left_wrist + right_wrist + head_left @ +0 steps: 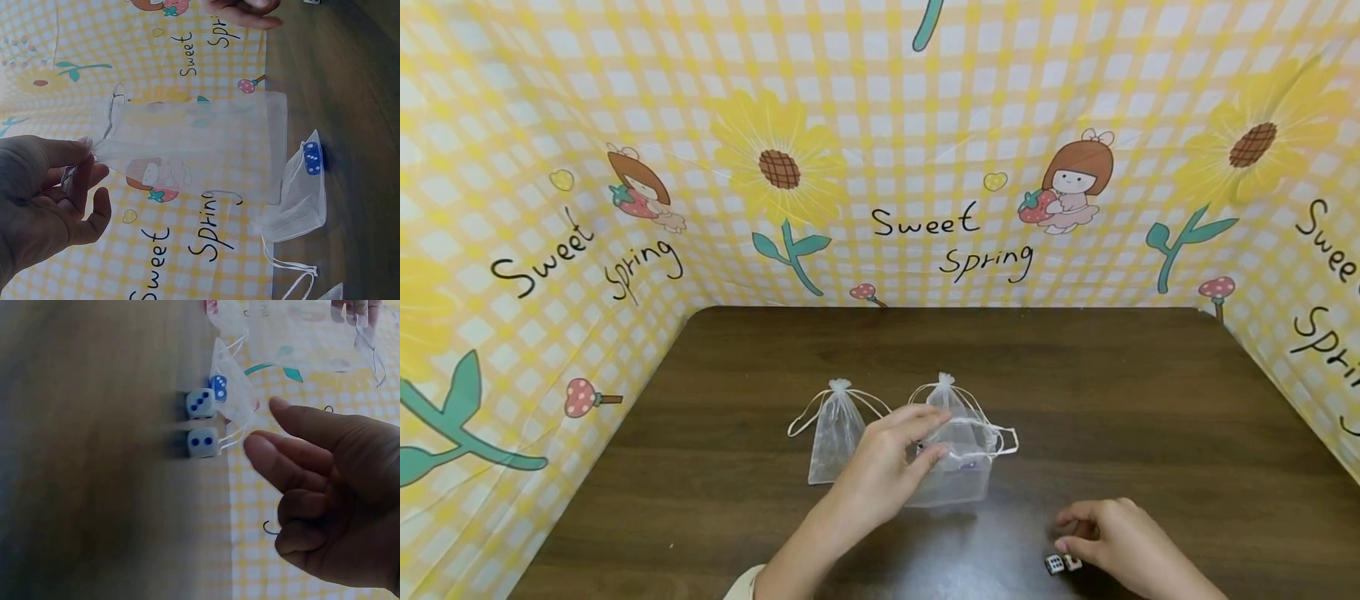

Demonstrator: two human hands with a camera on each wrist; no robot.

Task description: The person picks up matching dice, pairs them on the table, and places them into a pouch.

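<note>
My left hand [887, 462] pinches the gathered edge of a sheer white drawstring bag [955, 487] and holds it up above the table. In the left wrist view this held bag [200, 144] hangs flat, with nothing visible inside. Two white dice [200, 404] with blue pips lie side by side on the table at the lower right. My right hand [1123, 537] hovers right beside them, thumb and index finger parted, holding nothing. Behind the held bag stands another sheer bag [946, 400]; a blue die [312, 158] shows in its bottom.
A further closed sheer bag [835, 437] with white cords lies to the left, near my left wrist. Something red [211, 306] shows in a bag in the right wrist view. The dark wooden table [700, 533] is bordered by a yellow checked cloth [880, 125].
</note>
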